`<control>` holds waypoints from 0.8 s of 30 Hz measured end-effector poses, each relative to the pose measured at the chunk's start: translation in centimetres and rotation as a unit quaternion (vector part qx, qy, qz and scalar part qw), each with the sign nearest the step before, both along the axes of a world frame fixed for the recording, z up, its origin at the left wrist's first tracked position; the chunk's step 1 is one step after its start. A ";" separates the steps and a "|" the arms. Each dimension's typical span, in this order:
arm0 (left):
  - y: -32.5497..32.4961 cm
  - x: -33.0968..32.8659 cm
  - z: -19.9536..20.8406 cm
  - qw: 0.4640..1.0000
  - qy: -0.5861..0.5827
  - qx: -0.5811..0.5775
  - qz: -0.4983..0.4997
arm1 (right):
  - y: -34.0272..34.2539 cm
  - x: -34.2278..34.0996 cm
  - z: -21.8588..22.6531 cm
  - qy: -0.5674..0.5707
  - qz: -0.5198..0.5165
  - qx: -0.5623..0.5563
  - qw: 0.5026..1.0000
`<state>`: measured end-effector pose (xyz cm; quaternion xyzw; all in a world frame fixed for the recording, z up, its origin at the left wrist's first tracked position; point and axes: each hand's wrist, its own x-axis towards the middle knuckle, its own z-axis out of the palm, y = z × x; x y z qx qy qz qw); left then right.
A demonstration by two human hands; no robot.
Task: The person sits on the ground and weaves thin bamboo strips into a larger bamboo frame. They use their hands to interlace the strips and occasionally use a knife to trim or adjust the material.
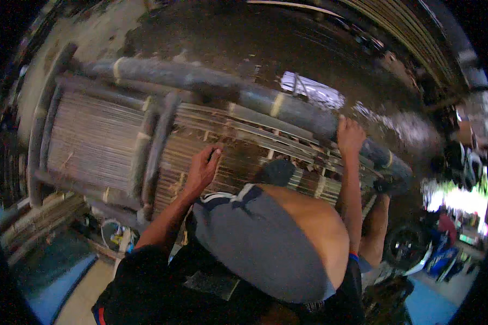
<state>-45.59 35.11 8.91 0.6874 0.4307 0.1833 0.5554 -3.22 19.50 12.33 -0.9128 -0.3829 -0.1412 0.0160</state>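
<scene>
Beneath me is a bamboo bench (95, 130) made of thick dark poles and thin split slats. My right hand (351, 134) lies over the long thick bamboo pole (303, 111) along its far side, fingers curled round its top. Above the slats (184, 154), left of my bent knee, my left hand (205, 165) is closed with thumb and fingers near each other. Whatever it may hold is too small to make out. My leg in grey shorts (255, 233) covers part of the slats, and a dark rounded shape (278, 172) shows beyond the knee.
Pale bindings (277, 105) wrap the long pole. Dark bare ground (200, 32) with a shiny pale sheet (312, 90) lies beyond it. At right are a black wheel (405, 245) and a bright opening. A bucket (111, 230) stands at lower left; bamboo strips (406, 27) lie upper right.
</scene>
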 end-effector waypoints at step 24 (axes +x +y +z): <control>-1.3 6.9 1.5 0.906 -0.043 0.367 -0.209 | -1.2 -8.4 3.2 0.174 0.044 0.365 0.914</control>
